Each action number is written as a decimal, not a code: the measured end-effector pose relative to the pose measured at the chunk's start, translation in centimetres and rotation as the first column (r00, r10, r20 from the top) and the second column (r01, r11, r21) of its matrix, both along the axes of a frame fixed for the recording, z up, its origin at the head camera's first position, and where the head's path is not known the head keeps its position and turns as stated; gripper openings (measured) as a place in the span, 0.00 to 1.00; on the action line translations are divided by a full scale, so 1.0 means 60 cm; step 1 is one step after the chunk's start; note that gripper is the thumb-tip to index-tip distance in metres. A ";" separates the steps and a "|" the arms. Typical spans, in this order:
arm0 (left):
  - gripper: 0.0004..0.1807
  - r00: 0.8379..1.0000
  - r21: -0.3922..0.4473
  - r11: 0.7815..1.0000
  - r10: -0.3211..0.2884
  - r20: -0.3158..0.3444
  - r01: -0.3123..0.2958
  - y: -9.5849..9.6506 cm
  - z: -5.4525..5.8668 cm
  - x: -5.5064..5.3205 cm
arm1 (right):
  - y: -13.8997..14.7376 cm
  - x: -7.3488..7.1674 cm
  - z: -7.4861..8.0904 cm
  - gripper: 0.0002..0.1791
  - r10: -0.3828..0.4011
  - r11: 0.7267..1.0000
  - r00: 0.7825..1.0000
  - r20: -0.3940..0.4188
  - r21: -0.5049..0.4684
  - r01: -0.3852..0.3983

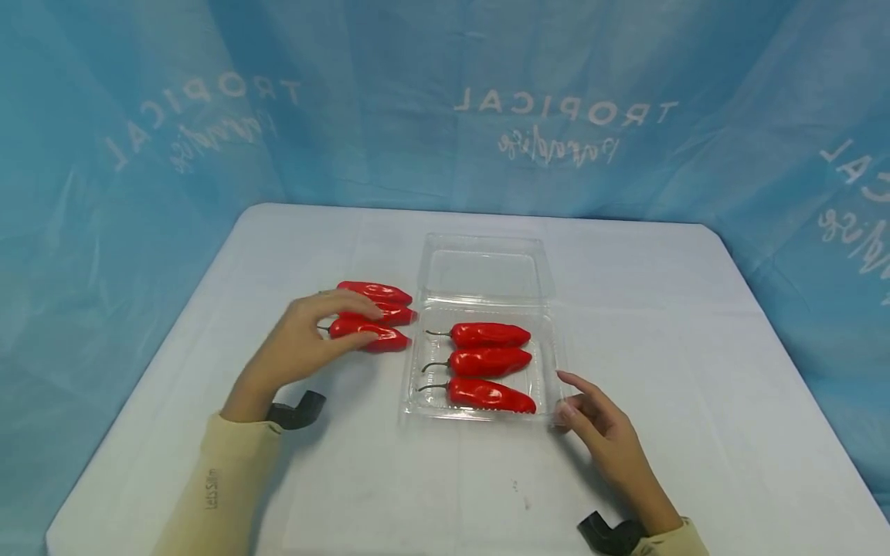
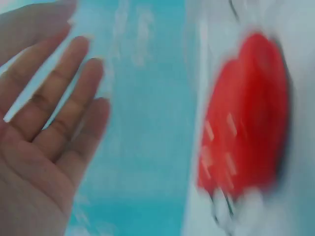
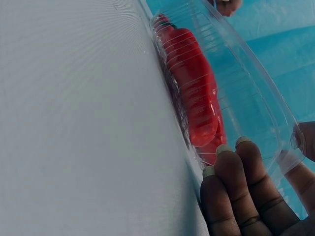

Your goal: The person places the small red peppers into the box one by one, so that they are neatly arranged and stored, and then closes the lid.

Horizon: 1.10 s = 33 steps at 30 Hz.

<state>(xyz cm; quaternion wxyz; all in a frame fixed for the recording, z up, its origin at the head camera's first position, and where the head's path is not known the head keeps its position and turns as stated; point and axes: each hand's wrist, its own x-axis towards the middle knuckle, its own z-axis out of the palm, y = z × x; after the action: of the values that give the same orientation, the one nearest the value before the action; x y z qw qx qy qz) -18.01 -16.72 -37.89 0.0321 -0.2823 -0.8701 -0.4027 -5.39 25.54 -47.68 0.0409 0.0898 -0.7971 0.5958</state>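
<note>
A clear plastic clamshell box (image 1: 551, 363) lies with its lid folded back. Three red peppers (image 1: 490, 361) with thin stems are in its base, side by side. At its right front corner my right hand (image 1: 601, 432) pinches the rim between thumb and finger, while other fingertips (image 3: 229, 164) rest against the wall in the right wrist view. My left hand (image 1: 306, 336) hovers over three more red peppers (image 1: 391, 340) left of the box. Its fingers are spread and hold nothing; in the left wrist view those peppers (image 2: 246, 123) look blurred.
Everything stands on a white table (image 1: 647, 324) with rounded corners. Behind and beside it hangs a blue curtain (image 1: 389, 139) with mirrored lettering. The lid (image 1: 483, 270) lies toward the table's far edge. Black bands (image 1: 299, 409) are on both wrists.
</note>
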 end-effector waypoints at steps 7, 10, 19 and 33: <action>0.22 0.976 0.008 0.989 0.146 0.162 -0.149 -0.079 -0.082 -0.039 | 0.001 0.004 0.004 0.26 0.006 1.000 1.000 0.010 -0.020 -0.006; 0.24 0.965 -0.008 0.987 0.157 0.210 -0.159 -0.085 -0.097 -0.039 | 0.001 0.004 0.004 0.26 0.009 1.000 1.000 0.009 -0.026 -0.009; 0.31 0.911 -0.113 0.975 0.217 0.351 -0.189 -0.099 -0.116 -0.040 | 0.001 0.002 0.007 0.26 0.005 1.000 1.000 0.029 -0.016 -0.005; 0.34 0.873 -0.112 0.948 0.318 0.371 -0.298 -0.121 -0.108 -0.031 | 0.002 0.001 0.006 0.26 0.020 0.999 1.000 0.024 -0.038 -0.020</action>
<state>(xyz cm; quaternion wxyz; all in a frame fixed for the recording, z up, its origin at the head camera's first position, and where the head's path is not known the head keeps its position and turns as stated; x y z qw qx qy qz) -19.87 -23.97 -44.36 -0.0823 -0.0565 -0.9032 -0.4175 -5.30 25.64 -47.34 0.0268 0.0897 -0.7851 0.6122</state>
